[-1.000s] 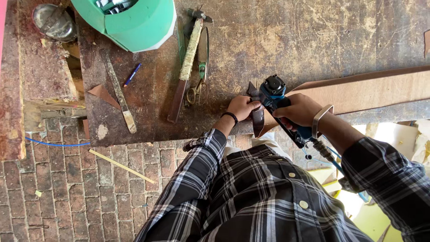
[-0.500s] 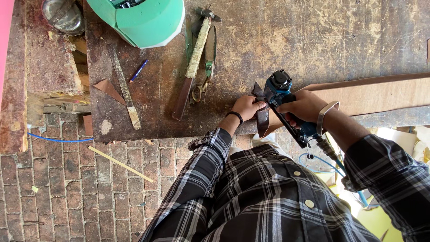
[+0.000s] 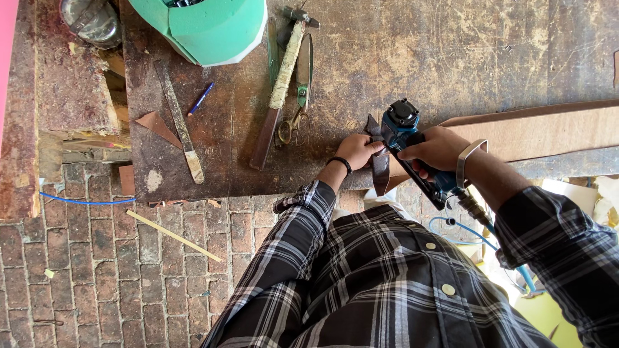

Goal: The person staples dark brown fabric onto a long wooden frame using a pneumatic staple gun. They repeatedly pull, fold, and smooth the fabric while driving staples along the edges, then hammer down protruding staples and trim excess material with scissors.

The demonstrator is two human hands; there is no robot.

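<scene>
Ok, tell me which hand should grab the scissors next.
Left, probably. The left hand is nearer the scissors on the bench and only touches a dark strip; the right hand grips the blue power tool.

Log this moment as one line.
left hand: steadies dark strip at workbench edge | right hand: grips blue power tool | nearby: hammer, scissors, plank

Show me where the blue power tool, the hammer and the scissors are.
blue power tool (image 3: 401, 132): head view, on its blue body near the black cap.
hammer (image 3: 284, 71): head view, on the pale wrapped handle.
scissors (image 3: 303, 71): head view, on the closed blades.
</scene>
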